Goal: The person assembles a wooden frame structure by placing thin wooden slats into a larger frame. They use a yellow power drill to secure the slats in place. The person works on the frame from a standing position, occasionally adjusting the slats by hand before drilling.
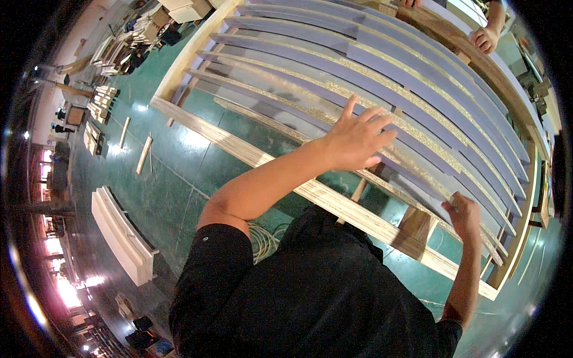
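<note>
Long grey-purple particleboard panels (412, 83) stand on edge, side by side, inside a pale wooden frame (215, 134). My left hand (361, 140) is over the nearer panels, its fingers spread; whether the fingertips rest on an edge is hard to tell. Under it runs a particleboard panel (274, 83) with a rough, motion-blurred top edge. Near the right end of this panel, the fingers of my right hand (464, 216) are curled in around its edge. A wooden block (413, 228) sits between the frame's near rail and the closest panel.
Another person's hand (485, 40) is at the far side, by a brown wooden beam (441, 33). To the left, stacked pale boards (122, 235) lie on the green floor (173, 173), with loose strips (144, 155) beyond. A coiled hose or cable (262, 241) lies beside me.
</note>
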{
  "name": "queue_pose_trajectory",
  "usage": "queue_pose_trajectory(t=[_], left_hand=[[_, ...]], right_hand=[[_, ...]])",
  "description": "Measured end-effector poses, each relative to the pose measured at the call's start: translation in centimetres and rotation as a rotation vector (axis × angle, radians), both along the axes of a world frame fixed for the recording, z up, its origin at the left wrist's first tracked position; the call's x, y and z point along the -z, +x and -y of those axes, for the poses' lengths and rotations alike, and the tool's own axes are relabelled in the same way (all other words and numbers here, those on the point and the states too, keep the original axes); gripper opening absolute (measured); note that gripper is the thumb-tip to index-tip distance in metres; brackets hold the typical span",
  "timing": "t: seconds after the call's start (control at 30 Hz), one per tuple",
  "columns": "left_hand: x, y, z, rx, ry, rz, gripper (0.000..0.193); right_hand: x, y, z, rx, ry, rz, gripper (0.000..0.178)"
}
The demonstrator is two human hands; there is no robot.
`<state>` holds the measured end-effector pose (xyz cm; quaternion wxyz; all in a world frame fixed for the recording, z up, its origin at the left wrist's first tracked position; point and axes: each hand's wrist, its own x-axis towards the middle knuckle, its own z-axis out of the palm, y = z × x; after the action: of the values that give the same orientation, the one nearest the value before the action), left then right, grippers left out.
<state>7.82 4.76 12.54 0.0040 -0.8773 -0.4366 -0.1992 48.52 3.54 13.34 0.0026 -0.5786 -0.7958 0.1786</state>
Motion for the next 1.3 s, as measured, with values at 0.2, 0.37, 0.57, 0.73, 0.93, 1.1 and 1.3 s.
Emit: queue_pose_trajectory(t=[0.2, 0.37, 0.57, 0.73, 0.93, 1.1, 1.3], left_hand=[[4.1, -2.1, 0.2, -0.042, -0.55, -0.263, 0.034], [6.6, -2.8, 1.9, -0.067, -0.506, -0.195, 0.024], [7.9, -2.1, 2.5, -0.06, -0.531, -0.15, 0.024], [8.6, -1.1, 3.0, -0.069, -0.469, -0.164, 0.022], [7.6, -0.7, 3.0, -0.101, -0.55, -0.212, 0.021], [8.0, -1.1, 3.2, -0.109, -0.473, -0.173, 0.017], [9.4, -1.9, 3.5, -0.105, -0.411, -0.154, 0.019]], right_hand=[[4.3, -0.9, 1.1, -0.169, 0.056, 0.03, 0.031], [4.9, -2.8, 1.9, -0.238, 0.082, -0.02, 0.03], [5.7, -2.0, 2.2, -0.189, -0.02, -0.023, 0.03], [5.7, -1.7, 2.7, -0.178, -0.024, -0.137, 0.029], [6.8, -5.1, 4.0, -0.131, -0.013, -0.129, 0.036], [9.2, -6.2, 3.7, -0.085, 0.012, -0.119, 0.029], [10.2, -6.9, 4.2, -0.084, 0.117, -0.106, 0.024]])
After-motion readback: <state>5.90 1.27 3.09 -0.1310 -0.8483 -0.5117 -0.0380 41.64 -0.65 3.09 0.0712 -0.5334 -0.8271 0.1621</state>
